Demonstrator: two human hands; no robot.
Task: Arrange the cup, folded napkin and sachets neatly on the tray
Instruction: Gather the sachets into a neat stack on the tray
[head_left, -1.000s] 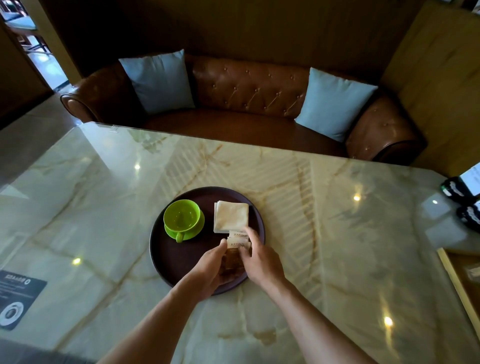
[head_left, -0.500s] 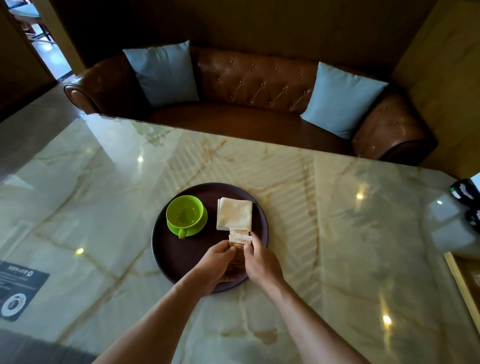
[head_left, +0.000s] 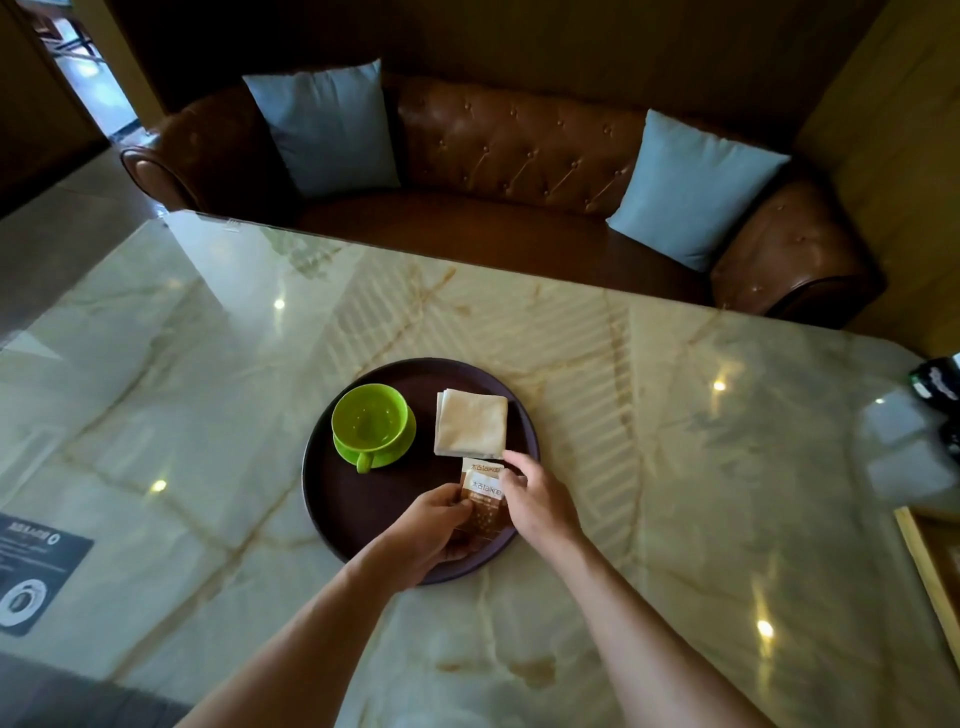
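Observation:
A round dark tray (head_left: 332, 499) lies on the marble table. On its left side stands a green cup (head_left: 370, 422) on a green saucer, handle toward me. A folded white napkin (head_left: 470, 423) lies on the tray's right side. Just below the napkin, brown and white sachets (head_left: 484, 493) overlap one another on the tray. My left hand (head_left: 428, 535) pinches their left edge, and my right hand (head_left: 535, 501) holds their right edge with fingertips near the top corner. The sachets' lower ends are hidden behind my hands.
The glossy marble table (head_left: 675, 467) stretches wide on all sides. A brown leather sofa (head_left: 519, 156) with two blue cushions stands behind it. Dark objects (head_left: 937, 382) sit at the right edge, a wooden box corner (head_left: 930, 566) below them, and a dark card (head_left: 36, 566) at the left.
Both hands stay at the sachets. My right fingers have shifted up along the sachets' right edge, and more of the sachets' printed tops shows between the hands.

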